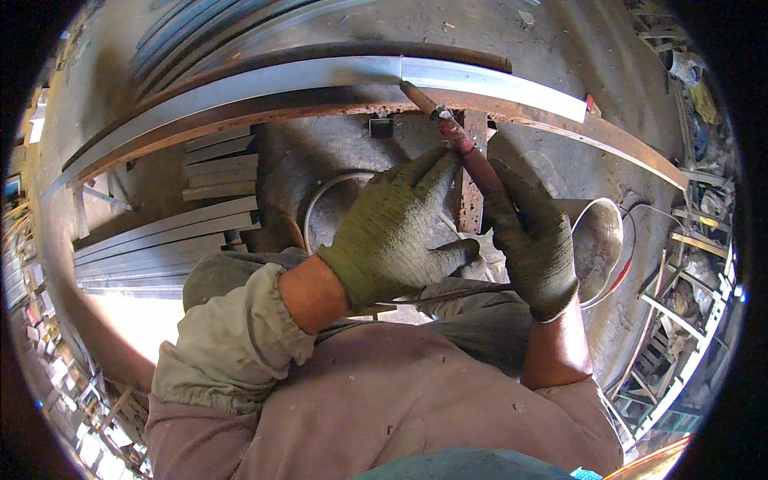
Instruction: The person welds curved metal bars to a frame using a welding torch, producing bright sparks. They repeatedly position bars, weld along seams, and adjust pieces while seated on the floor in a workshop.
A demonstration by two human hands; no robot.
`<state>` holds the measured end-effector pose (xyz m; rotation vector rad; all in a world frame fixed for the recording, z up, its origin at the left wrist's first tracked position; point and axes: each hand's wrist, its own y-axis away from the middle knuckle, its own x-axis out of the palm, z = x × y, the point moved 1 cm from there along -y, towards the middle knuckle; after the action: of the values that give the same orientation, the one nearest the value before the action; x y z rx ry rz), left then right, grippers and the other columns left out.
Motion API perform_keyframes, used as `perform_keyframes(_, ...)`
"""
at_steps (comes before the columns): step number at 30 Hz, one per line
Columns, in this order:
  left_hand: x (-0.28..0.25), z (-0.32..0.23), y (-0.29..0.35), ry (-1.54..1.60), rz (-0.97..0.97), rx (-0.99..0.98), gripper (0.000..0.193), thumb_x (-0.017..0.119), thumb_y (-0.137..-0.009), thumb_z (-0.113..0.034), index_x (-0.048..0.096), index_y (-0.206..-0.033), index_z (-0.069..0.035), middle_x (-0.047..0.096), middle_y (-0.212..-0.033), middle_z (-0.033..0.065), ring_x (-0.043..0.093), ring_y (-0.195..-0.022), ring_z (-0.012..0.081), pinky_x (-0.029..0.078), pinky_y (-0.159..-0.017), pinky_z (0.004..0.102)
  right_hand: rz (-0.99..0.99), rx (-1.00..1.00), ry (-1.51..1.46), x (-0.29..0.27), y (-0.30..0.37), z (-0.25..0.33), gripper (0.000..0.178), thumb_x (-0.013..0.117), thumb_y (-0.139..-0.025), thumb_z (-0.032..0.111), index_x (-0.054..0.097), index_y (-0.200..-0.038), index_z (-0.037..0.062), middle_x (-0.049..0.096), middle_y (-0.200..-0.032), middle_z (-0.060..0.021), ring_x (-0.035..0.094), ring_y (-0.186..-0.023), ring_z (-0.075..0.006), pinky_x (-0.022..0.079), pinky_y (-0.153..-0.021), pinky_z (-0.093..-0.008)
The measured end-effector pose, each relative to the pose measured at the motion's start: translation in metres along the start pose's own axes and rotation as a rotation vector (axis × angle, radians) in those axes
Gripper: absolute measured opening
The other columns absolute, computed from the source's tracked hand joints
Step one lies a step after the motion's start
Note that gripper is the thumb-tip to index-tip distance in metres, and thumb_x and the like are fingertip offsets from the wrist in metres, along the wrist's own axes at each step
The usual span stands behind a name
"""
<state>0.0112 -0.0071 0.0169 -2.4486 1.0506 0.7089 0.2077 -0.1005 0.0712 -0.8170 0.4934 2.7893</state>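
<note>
My right hand (536, 240), in a dark green work glove, is wrapped round the red handle of a welding torch (480, 168). The torch slants up and left, with its nozzle tip at the seam between two pale metal bars (496, 78) laid end to end. My left hand (396, 228), gloved the same way, has its fingers stretched out and its thumb apart. Its fingertips lie against the torch's neck, or just beside it; which of these I cannot tell. Both bars rest along a rusty steel beam (544, 112).
Cut metal lengths (160, 248) are stacked at the left below the beam. A round metal bucket (600, 240) lies near my right knee, with cables beside it. A rusty upright post (472, 192) supports the beam. Long bars (192, 40) lie on the floor beyond; racks line the right.
</note>
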Motion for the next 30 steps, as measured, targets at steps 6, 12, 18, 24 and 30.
perform_keyframes(6, -0.0026, 0.0011, -0.0034, -0.003, 0.007, 0.024, 0.104, 0.097, -0.088, -0.037, 0.049, -0.172, 0.003, 0.064, -0.161, 0.0330, 0.067, -0.143, 0.0504, 0.055, -0.120, 0.0544, 0.046, 0.168, -0.129, -0.0007, 0.0027, 0.0021, 0.036, 0.067, -0.122, 0.018, 0.077, -0.156, 0.0112, 0.077, -0.115, -0.0078, 0.070, -0.096, -0.0144, 0.058, -0.089, -0.0324)
perform_keyframes(12, -0.0063, 0.0029, -0.0018, 0.031, 0.086, 0.007, 0.107, 0.093, -0.089, -0.043, 0.047, -0.169, 0.012, 0.060, -0.162, 0.0358, 0.064, -0.141, 0.0516, 0.051, -0.122, 0.0568, 0.040, 0.042, -0.124, 0.0044, -0.0009, -0.0010, 0.041, 0.064, -0.123, 0.017, 0.073, -0.163, 0.0164, 0.079, -0.114, -0.0054, 0.072, -0.095, -0.0134, 0.060, -0.087, -0.0318)
perform_keyframes(18, -0.0060, 0.0063, -0.0007, 0.050, 0.060, -0.001, 0.112, 0.095, -0.091, -0.045, 0.043, -0.176, 0.005, 0.059, -0.167, 0.0327, 0.064, -0.148, 0.0506, 0.052, -0.125, 0.0541, 0.076, 0.090, -0.060, -0.0022, -0.0013, -0.0023, 0.042, 0.066, -0.122, 0.017, 0.074, -0.163, 0.0224, 0.082, -0.114, -0.0087, 0.075, -0.094, -0.0150, 0.063, -0.089, -0.0357)
perform_keyframes(24, -0.0067, 0.0063, -0.0026, 0.019, 0.077, 0.011, 0.112, 0.095, -0.091, -0.045, 0.042, -0.177, 0.003, 0.060, -0.166, 0.0323, 0.064, -0.145, 0.0524, 0.052, -0.124, 0.0557, 0.019, 0.063, -0.010, 0.0038, -0.0017, -0.0056, 0.041, 0.066, -0.123, 0.021, 0.073, -0.164, 0.0230, 0.082, -0.110, -0.0068, 0.072, -0.089, -0.0114, 0.062, -0.083, -0.0335)
perform_keyframes(30, -0.0063, 0.0054, -0.0018, 0.015, 0.097, -0.011, 0.113, 0.095, -0.091, -0.046, 0.041, -0.178, 0.003, 0.059, -0.167, 0.0324, 0.064, -0.145, 0.0541, 0.053, -0.123, 0.0572, 0.030, 0.126, -0.080, 0.0008, 0.0015, -0.0042, 0.040, 0.064, -0.124, 0.023, 0.073, -0.164, 0.0202, 0.084, -0.112, -0.0087, 0.074, -0.091, -0.0109, 0.062, -0.085, -0.0313)
